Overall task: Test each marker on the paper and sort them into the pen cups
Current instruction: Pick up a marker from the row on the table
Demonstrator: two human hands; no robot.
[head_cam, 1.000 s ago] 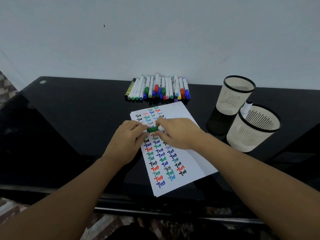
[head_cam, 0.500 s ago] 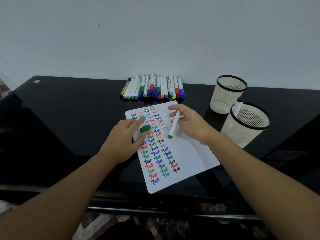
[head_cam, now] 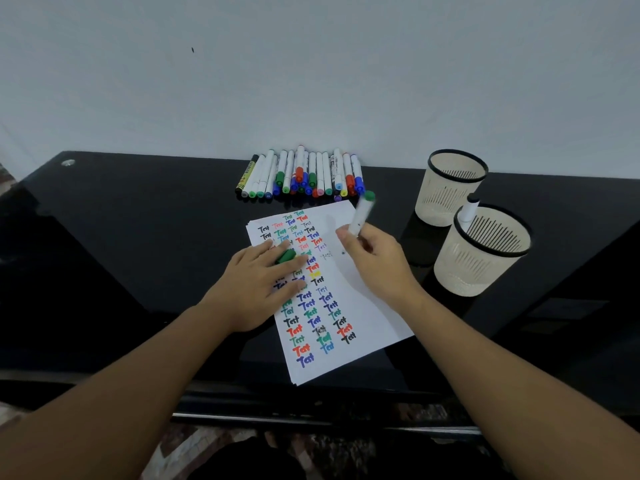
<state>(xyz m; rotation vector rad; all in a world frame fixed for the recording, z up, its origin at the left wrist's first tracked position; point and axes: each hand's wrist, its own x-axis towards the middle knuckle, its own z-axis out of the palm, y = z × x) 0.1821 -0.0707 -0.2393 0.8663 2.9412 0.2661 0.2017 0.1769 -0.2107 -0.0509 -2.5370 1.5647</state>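
Left hand [head_cam: 258, 289] is lying flat on the white sheet of paper covered in coloured "Test" marks [head_cam: 349, 292], fingers spread and pinning it, with the small green marker cap [head_cam: 286, 257] tucked between the fingers. Cap's long axis is running roughly 8-to-2 o'clock.

At 12 o'clock from the sheet, the row of untested white-barrelled markers with mixed colour caps [head_cam: 301, 176] is lying on the glossy black tabletop [head_cam: 138, 220], barrels running 12-to-6, caps toward the person.

Right hand [head_cam: 375, 261] is closed in a writing pinch around the white marker with a green end plug [head_cam: 362, 214]. Marker is sitting over the blank right strip of the sheet, long axis about 7-to-1 o'clock, green end up and away at 1 o'clock, writing tip down toward 7 o'clock. Tip is hidden by the fingers; cannot tell whether it is touching paper. Barrel is motion-blurred.

Key relation: the cap is lying at about 9 o'clock from the right hand, near it but not touching. My read: test stroke is going on in the blank strip, recapping is not done yet.

At 3 o'clock, two cream slotted pen cups with black rims. Far cup [head_cam: 450, 188] looks empty; near cup [head_cam: 481, 251] is holding one white marker with a black cap [head_cam: 470, 211], upright. Right hand is the nearer one to both.
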